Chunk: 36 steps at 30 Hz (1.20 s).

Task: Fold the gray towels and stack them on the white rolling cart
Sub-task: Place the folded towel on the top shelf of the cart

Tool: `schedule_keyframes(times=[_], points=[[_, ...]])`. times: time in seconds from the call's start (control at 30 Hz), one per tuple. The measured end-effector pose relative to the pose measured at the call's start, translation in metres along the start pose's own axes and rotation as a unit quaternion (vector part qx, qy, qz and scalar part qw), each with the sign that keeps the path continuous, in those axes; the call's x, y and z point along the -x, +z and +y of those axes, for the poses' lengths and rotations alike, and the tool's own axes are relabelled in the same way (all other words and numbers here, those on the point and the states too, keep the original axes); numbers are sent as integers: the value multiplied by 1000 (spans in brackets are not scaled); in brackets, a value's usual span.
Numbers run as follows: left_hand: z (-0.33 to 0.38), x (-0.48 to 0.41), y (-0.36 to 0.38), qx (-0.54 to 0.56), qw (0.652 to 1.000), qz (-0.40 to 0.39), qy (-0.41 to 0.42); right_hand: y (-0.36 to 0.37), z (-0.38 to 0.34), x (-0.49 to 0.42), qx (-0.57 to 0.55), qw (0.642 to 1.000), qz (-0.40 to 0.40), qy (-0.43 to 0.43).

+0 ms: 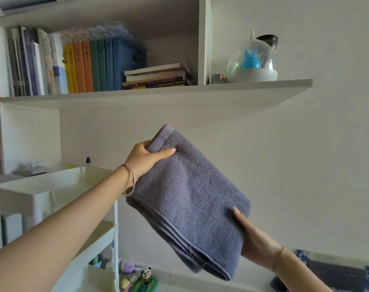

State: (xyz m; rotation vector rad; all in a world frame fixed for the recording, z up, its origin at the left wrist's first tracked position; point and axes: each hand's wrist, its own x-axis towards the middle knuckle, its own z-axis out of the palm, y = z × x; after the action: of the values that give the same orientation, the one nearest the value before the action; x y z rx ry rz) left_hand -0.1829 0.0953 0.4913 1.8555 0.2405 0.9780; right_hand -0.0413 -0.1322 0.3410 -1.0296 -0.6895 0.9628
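Wall (305, 144): pale and plain, filling the right side of the view behind the towel.
Shelf (200, 100): a white board fixed high on the wall, running from the left edge past the middle.
White rolling cart (21, 199): stands at the lower left, its top tray just left of the towel and under the left forearm.
Gray towel (187, 199): folded into several layers and held up in the air between both hands, tilted, in front of the wall and below the shelf; it sits to the right of the cart's top tray and does not touch it. Its stacked hemmed edges run along the lower left side.
Books (82, 66): a row stands upright on the shelf at left, with a small flat pile beside it.
Left hand (146, 160): grips the towel's upper left corner, thumb lying on the front face and fingers curled behind.
Right hand (257, 247): holds the lower right edge, thumb on the front; its fingers are hidden behind the cloth.
Glass dome (251, 60): sits on the shelf's right end with a blue figure inside.
Bangle (129, 180): thin and silvery, on the left wrist.
Panda figure (146, 273): small, low down beside the cart.
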Motion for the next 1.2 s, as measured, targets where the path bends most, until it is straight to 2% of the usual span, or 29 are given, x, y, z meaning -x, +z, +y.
schedule_keyframes(times=[0.1, 0.23, 0.47, 0.57, 0.7, 0.8, 0.9, 1.03, 1.2], points=[[-9, -5, -2, -1, 999, 34, -13, 8, -9, -4, 63, 998, 17, -14], [-24, -12, -16, -1, 997, 42, -65, 10, -34, -19, 73, 997, 14, -24], [-44, -15, -49, -65, 991, 40, -114, 17, -63, -57, 173, 982, -56, 40], [-42, -19, -71, -81, 988, 62, -117, 29, -88, -84, 207, 976, -49, 36], [-27, -28, -108, -97, 984, 92, -115, 57, -122, -131, 206, 978, 26, -28], [-19, -30, -141, -99, 973, 131, -160, 90, -134, -176, 187, 970, 65, -140], [-16, -30, -171, -74, 969, 150, -182, 133, -136, -218, 211, 952, 53, -214], [-18, -27, -213, -59, 959, 195, -195, 186, -129, -280, 258, 935, 35, -239], [-41, -24, -249, -88, 942, 244, -213, 225, -98, -348, 280, 932, 7, -229]])
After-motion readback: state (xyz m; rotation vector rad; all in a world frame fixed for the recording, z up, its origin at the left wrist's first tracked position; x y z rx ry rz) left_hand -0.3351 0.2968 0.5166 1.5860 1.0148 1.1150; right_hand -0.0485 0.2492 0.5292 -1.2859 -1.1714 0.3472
